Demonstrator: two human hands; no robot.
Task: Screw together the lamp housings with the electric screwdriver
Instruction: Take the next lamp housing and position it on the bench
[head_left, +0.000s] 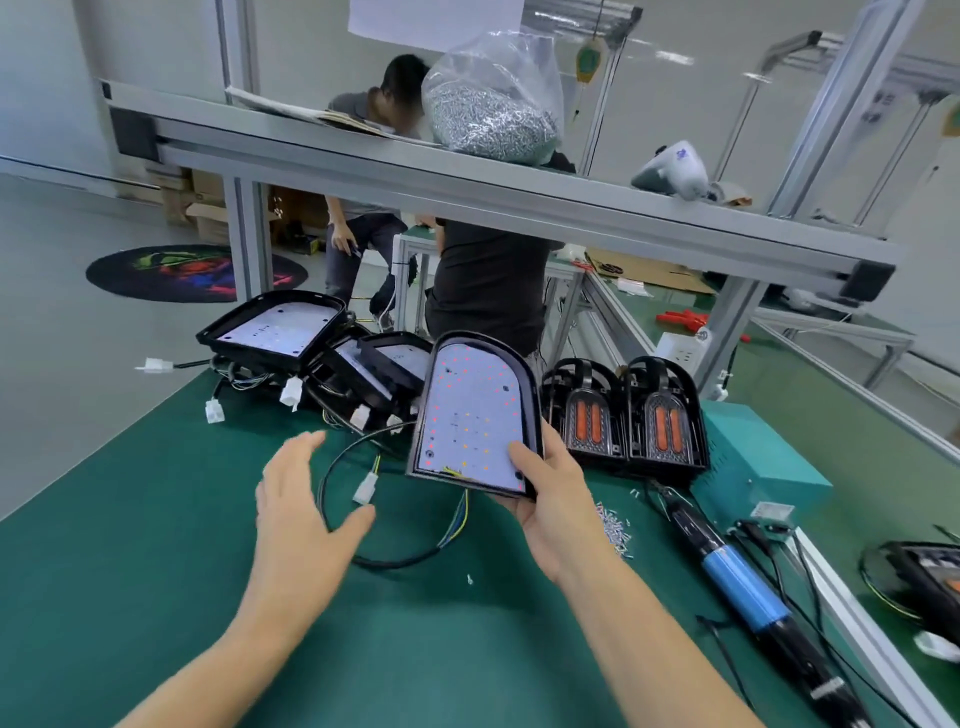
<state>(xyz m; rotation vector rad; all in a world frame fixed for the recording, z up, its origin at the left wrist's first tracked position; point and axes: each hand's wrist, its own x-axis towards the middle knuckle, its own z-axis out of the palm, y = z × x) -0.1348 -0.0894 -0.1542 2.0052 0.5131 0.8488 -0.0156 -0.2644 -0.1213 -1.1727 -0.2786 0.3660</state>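
The green bench mat carries the work. Your right hand grips the lamp housing by its lower edge, tilted up above the mat; your left hand hovers open beside it. This appears to be the positioning step. Next, lay the black, arch-shaped shell with its white LED board flat, then reach for the blue-barrelled electric screwdriver and the loose screws lying near it.

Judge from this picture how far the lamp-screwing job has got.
Early. Two closed housings stand by the teal box, seemingly finished. The right hand holds a lamp housing, LED board showing; the left hand hovers open. The electric screwdriver lies untouched; a pile of open housings waits.
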